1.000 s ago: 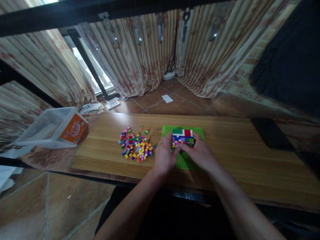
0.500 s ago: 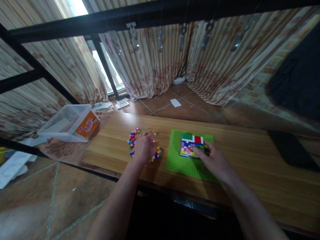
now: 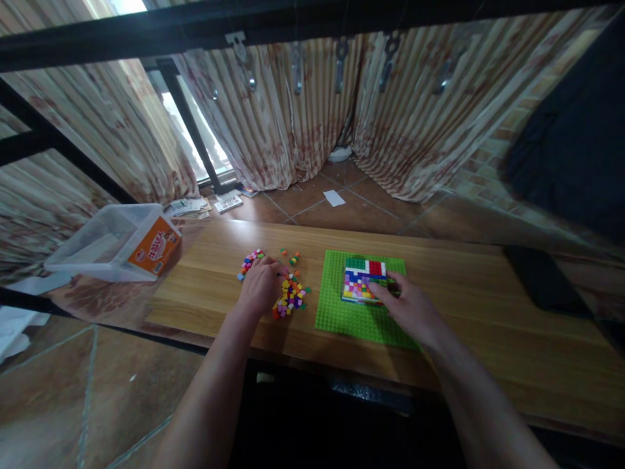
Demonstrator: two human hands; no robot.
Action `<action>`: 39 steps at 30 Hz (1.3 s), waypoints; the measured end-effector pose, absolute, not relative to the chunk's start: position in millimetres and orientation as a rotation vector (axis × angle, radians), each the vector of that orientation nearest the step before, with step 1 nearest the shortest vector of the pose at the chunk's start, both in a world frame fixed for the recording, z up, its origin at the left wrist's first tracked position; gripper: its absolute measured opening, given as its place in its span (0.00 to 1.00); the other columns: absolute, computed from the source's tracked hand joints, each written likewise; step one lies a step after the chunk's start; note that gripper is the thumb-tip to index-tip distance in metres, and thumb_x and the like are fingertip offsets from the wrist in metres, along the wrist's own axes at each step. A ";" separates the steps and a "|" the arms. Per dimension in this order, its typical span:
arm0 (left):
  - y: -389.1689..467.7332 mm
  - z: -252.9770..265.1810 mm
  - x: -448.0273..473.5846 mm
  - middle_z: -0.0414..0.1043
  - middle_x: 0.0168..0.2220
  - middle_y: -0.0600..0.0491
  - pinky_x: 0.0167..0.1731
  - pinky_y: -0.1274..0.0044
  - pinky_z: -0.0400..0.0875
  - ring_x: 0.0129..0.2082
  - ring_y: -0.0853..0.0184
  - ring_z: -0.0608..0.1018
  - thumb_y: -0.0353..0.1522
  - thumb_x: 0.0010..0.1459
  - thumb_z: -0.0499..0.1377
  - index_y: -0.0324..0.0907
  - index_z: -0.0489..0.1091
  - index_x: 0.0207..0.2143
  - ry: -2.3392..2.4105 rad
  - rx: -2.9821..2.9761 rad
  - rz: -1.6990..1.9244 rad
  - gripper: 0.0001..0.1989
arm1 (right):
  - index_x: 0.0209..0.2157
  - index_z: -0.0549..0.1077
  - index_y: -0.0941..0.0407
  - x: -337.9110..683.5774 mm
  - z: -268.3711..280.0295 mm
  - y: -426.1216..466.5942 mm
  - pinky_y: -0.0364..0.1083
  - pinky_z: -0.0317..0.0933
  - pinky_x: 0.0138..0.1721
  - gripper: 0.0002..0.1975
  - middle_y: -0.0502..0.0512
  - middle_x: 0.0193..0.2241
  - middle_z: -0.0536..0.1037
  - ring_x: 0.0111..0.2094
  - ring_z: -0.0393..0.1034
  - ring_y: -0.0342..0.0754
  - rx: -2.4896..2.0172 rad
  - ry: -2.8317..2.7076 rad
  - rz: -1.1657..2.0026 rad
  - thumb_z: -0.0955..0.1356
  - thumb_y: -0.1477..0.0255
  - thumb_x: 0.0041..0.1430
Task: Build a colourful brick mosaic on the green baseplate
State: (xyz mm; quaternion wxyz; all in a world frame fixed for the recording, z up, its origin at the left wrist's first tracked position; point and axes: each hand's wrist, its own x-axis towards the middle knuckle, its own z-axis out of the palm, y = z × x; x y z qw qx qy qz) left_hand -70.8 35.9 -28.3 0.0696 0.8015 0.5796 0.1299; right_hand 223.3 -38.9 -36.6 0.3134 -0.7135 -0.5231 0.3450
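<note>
Over the loose bricks on the left, my left hand [image 3: 262,281] is low, its loosely bent fingers partly apart and no brick visible in them. Part of the heap, with pink, red and blue bricks [image 3: 248,263], shows beyond it. Yellow, orange and purple bricks [image 3: 290,296] lie to its right. My right hand [image 3: 407,305] grips the right side of a flat multicoloured brick build [image 3: 359,286], thumb on top and fingers at the far edge. That build has green, white and red bricks along its back and rests on a green baseplate [image 3: 332,312].
All this lies on a long wooden table [image 3: 469,312]. A clear plastic bin [image 3: 102,251] with an orange label is beyond its left end. A dark flat object [image 3: 541,280] lies at the right. A black metal bar [image 3: 293,23] with hanging clips crosses above.
My left hand has shifted left across the heap, uncovering the yellow and orange bricks. My right hand keeps its grip on the build. The whole view has shifted slightly.
</note>
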 end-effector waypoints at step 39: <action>-16.2 -41.2 37.0 0.78 0.34 0.52 0.38 0.75 0.73 0.35 0.67 0.79 0.27 0.59 0.60 0.42 0.73 0.34 1.189 2.000 1.027 0.03 | 0.60 0.65 0.61 206.7 -35.0 -40.3 0.63 0.65 0.50 0.43 0.71 0.50 0.77 0.49 0.74 0.67 -1.939 -1.404 0.703 0.70 0.47 0.50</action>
